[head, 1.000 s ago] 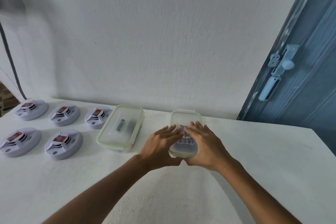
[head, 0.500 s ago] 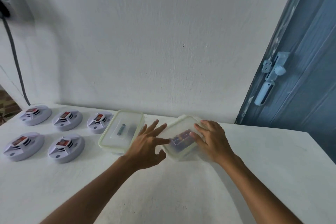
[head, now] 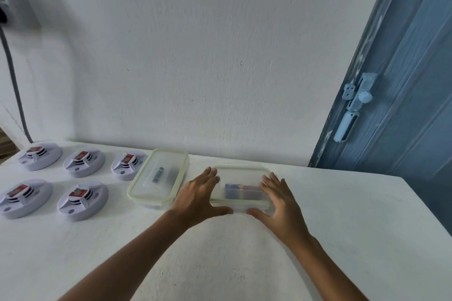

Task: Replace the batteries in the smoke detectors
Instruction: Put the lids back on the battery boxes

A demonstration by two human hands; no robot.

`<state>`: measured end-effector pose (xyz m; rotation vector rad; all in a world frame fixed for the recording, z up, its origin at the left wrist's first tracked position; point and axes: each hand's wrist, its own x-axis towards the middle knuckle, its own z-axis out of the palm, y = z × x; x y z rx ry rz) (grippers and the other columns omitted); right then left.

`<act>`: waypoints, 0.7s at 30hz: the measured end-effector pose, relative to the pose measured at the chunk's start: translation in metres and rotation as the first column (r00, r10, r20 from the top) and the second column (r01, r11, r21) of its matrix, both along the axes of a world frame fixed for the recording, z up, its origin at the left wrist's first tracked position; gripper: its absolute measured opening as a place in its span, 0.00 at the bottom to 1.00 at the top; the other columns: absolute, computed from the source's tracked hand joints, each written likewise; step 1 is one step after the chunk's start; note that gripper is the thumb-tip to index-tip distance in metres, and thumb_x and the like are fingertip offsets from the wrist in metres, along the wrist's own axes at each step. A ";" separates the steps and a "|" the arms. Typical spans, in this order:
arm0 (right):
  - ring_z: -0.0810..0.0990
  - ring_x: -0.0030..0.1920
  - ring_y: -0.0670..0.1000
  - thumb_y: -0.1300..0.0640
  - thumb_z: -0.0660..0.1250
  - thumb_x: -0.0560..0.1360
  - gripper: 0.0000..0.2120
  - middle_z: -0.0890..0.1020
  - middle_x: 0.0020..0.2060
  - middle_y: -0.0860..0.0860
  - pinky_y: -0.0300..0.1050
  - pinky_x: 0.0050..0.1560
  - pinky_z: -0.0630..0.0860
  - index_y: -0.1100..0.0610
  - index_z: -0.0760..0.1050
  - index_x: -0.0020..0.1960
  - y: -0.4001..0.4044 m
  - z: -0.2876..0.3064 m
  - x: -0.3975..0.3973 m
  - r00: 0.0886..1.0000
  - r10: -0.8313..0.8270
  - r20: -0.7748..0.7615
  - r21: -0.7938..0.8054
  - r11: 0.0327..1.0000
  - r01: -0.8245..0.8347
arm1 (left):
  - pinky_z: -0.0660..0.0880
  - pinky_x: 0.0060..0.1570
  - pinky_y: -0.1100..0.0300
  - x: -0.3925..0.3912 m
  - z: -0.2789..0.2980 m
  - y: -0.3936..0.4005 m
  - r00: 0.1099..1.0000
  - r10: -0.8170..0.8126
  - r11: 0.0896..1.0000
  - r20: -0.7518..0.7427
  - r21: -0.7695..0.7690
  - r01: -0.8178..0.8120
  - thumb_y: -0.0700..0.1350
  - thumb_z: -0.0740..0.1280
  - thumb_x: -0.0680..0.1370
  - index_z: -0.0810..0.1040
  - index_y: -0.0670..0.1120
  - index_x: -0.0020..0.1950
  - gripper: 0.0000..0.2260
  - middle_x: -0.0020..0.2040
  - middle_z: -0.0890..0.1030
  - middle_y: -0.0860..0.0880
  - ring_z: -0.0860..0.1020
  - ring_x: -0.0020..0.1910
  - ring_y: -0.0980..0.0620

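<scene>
Since 0.5 s ago we've turned the right container [head: 241, 188] from tilted to flat on the table [head: 342, 227], long side now facing us. Door [head: 403, 80] w/ latch sits far right. Left container [head: 159, 178], lid on, lies just beside the right one, one batt inside. Five smoke detectors [head: 83, 197] sit left in two rows, 3 back, 2 front, each w/ a red-topped batt on top. Our left hand [head: 195, 198] and right hand [head: 281, 203] flank the right container, fingers straight along its short ends, thumbs at the near edge, flat contact, no curl. Batts [head: 242, 190] visible inside through the clear wall.
</scene>
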<state>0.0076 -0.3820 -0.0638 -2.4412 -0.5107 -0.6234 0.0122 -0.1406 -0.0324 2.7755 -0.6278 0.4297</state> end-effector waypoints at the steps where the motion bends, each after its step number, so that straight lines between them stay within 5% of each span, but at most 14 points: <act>1: 0.69 0.71 0.54 0.29 0.58 0.72 0.39 0.76 0.66 0.54 0.51 0.72 0.62 0.61 0.76 0.64 0.001 -0.001 0.000 1.000 -0.009 0.018 -0.001 1.000 0.009 | 0.80 0.51 0.46 0.000 -0.002 0.000 1.000 0.001 1.000 0.021 0.000 -0.001 0.65 0.76 0.61 0.79 0.37 0.59 0.38 0.63 0.78 0.39 0.77 0.63 0.41; 10: 0.76 0.65 0.58 0.30 0.54 0.75 0.39 0.79 0.62 0.57 0.57 0.64 0.71 0.63 0.78 0.61 0.003 -0.003 -0.002 0.994 -0.069 0.090 -0.063 0.995 0.074 | 0.79 0.50 0.49 0.001 -0.007 -0.001 0.993 -0.013 1.000 0.115 0.026 0.010 0.62 0.77 0.63 0.81 0.38 0.57 0.33 0.60 0.80 0.39 0.78 0.61 0.42; 16: 0.82 0.53 0.54 0.31 0.59 0.73 0.31 0.85 0.51 0.52 0.52 0.56 0.77 0.57 0.83 0.52 0.018 0.013 -0.011 0.984 -0.118 0.134 -0.058 0.990 0.127 | 0.80 0.42 0.49 -0.012 0.002 -0.022 0.983 0.078 0.997 0.168 -0.018 -0.076 0.48 0.82 0.60 0.84 0.47 0.52 0.22 0.52 0.82 0.44 0.79 0.52 0.41; 19: 0.82 0.45 0.47 0.41 0.59 0.77 0.21 0.86 0.44 0.48 0.48 0.52 0.75 0.55 0.84 0.48 0.025 0.023 -0.021 0.977 -0.057 0.204 0.028 0.998 0.053 | 0.72 0.59 0.45 -0.019 0.004 -0.036 0.996 0.073 0.997 0.061 -0.019 -0.072 0.55 0.72 0.66 0.77 0.49 0.64 0.27 0.64 0.76 0.43 0.73 0.63 0.40; 21: 0.82 0.42 0.45 0.45 0.58 0.78 0.20 0.86 0.42 0.47 0.46 0.52 0.75 0.55 0.84 0.48 0.028 0.027 -0.025 0.981 -0.024 0.193 0.076 0.997 0.009 | 0.54 0.72 0.40 -0.022 0.007 -0.045 0.980 0.110 0.994 -0.164 0.011 -0.110 0.67 0.60 0.69 0.64 0.52 0.74 0.37 0.76 0.62 0.44 0.57 0.75 0.38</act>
